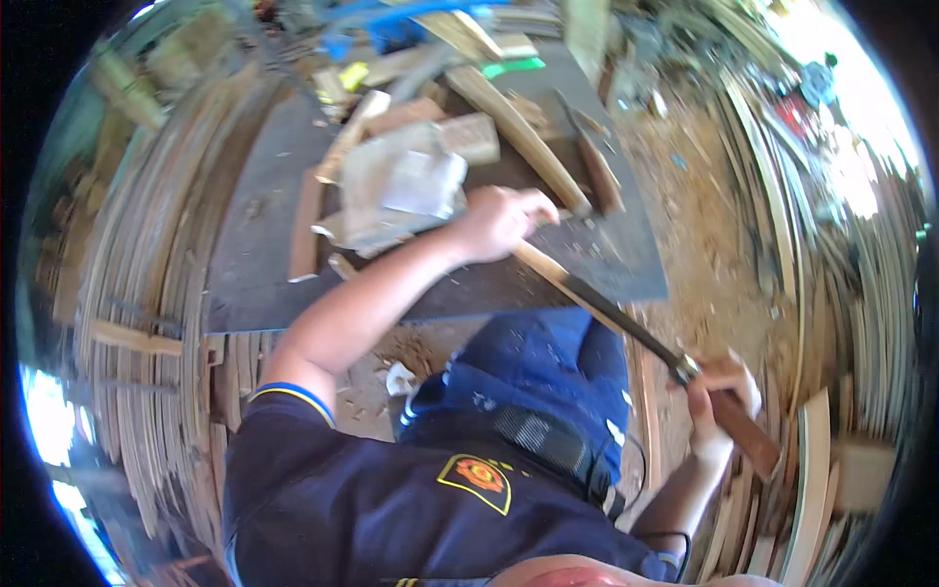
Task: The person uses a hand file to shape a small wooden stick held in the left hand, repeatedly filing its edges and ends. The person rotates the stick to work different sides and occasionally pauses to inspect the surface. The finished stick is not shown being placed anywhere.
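Note:
My left hand [504,223] is closed around the upper end of a narrow wooden piece [540,261] at the table's near edge. A long dark file-like tool [626,323] lies along this wood, slanting down to the right, with a shiny metal collar at its lower end. Just past the collar, my right hand [726,383] is wrapped round the tool's grip. Below that hand sticks out a reddish-brown wooden end [748,435]; whether it is the handle or the wooden piece, I cannot tell.
On the dark table [479,293] lie wood offcuts [406,115], a crumpled pale bag [391,186], a long wooden bar [518,137] and a green object [514,67]. Stacked wood strips [161,293] line the left side; more strips [871,323] stand on the right. Shavings cover the floor [699,225].

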Demonstrator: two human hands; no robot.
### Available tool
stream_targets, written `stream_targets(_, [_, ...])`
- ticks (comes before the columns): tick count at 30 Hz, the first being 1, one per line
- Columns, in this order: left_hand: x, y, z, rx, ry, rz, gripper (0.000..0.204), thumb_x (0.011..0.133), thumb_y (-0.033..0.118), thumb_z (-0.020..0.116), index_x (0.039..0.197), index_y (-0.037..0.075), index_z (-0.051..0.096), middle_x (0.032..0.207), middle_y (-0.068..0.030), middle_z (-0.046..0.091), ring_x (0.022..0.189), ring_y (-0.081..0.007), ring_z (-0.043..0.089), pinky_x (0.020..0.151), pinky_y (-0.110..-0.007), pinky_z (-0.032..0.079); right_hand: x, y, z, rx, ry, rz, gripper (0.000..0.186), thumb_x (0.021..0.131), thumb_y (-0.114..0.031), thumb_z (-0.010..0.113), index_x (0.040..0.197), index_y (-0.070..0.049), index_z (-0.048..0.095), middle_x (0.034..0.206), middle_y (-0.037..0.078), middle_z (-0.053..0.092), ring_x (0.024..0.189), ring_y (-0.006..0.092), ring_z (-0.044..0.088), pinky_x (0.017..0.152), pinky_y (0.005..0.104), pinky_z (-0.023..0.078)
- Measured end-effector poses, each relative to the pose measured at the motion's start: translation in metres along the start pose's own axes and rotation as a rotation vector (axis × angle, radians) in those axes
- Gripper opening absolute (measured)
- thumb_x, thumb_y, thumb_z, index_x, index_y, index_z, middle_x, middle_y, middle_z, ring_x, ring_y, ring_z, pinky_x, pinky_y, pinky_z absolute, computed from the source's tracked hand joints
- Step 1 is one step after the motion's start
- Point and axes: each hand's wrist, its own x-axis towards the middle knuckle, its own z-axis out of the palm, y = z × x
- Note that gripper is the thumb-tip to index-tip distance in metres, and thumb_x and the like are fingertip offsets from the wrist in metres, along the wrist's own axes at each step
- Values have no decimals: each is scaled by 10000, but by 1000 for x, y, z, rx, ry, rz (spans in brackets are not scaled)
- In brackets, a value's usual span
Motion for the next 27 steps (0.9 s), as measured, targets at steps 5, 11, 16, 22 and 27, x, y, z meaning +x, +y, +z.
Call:
stream_targets(5, [-2,-2,1,-6,93,138,325,849,-49,440,1016,112,668,687,-75,622,653,-248,642,632,-376,496,0,-3,10,61,63,80,314,907,-282,734,856,-33,550,794,112,589,641,166,617,625,289,504])
stream_targets(11, [-7,-5,2,15,91,94,314,853,-47,456,1014,119,669,703,-77,624,682,-244,655,647,-394,500,14,10,8,79,-30,44,258,914,-213,728,885,-14,567,839,132,630,643,157,617,620,275,515])
stream_targets(16, [-6,-3,3,-5,85,111,297,854,-40,466,1019,113,661,680,-66,602,677,-253,645,663,-405,496,-6,8,-6,158,65,113,181,882,-101,737,898,6,592,858,145,659,691,196,673,720,361,568])
stream_targets(22, [-5,-11,6,39,123,118,292,863,-27,456,1002,122,666,729,-90,661,698,-272,671,654,-413,500,9,29,14,75,80,43,246,928,-197,720,897,-4,570,842,126,622,658,183,674,595,285,566])
stream_targets(27, [-6,-15,4,1,104,140,285,851,-22,453,994,118,656,670,-80,620,654,-285,642,626,-428,476,2,15,2,119,64,63,249,936,-191,708,882,0,556,827,122,621,656,187,669,602,303,571])
